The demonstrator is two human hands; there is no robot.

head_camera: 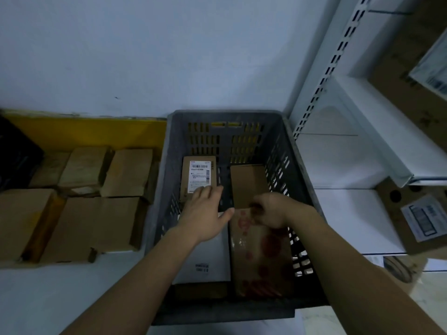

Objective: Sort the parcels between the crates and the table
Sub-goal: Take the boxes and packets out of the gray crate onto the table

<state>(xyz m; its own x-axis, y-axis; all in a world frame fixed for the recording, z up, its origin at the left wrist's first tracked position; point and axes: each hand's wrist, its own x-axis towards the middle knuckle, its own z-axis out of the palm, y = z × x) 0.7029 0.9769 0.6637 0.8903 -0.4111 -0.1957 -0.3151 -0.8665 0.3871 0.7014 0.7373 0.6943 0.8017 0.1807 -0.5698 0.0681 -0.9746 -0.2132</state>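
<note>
Both hands reach into the grey slotted crate at frame centre. The left hand is spread flat, released, fingertips over the labelled cardboard parcel. The right hand is clenched on the far edge of the red-printed parcel at lower right.

This looks like a stockroom or parcel-sorting room. A grey slatted plastic crate at six o'clock holds cardboard parcels, one carrying a printed barcode label. At nine o'clock, more brown boxes lie packed together in front of a yellow panel. At three o'clock stands white slotted metal shelving bearing labelled cartons. Bare pale walls close it in.
</note>
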